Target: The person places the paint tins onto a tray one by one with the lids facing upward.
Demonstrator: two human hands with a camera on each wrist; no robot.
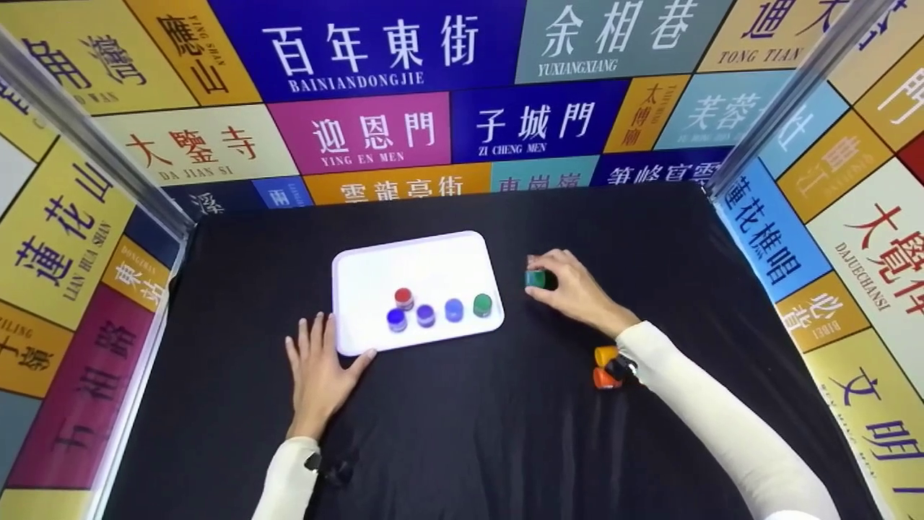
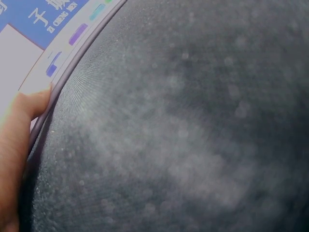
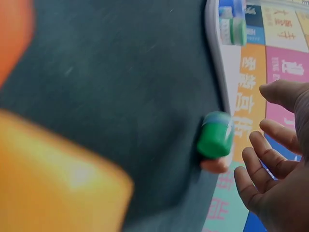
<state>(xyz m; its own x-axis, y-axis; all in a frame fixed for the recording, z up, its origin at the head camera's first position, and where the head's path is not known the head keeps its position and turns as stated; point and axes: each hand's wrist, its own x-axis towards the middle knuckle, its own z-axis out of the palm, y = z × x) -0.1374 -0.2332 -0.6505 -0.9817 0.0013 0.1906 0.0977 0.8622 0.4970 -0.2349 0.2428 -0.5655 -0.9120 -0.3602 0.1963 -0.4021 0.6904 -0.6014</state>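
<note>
My left hand lies at the near-left corner of a white tray, fingers straight along its left side. Its thumb touches the tray's rim in the left wrist view. To the right of the tray, my right hand is over a small green jar. The right wrist view shows its fingers spread and bent a little, with a gap between them and the jar. A reddish-brown piece shows beside that jar, partly hidden.
On the tray stand several small jars: red, blue, purple, light blue and green. A yellow jar and an orange jar lie near the right wrist. A black cloth covers the table.
</note>
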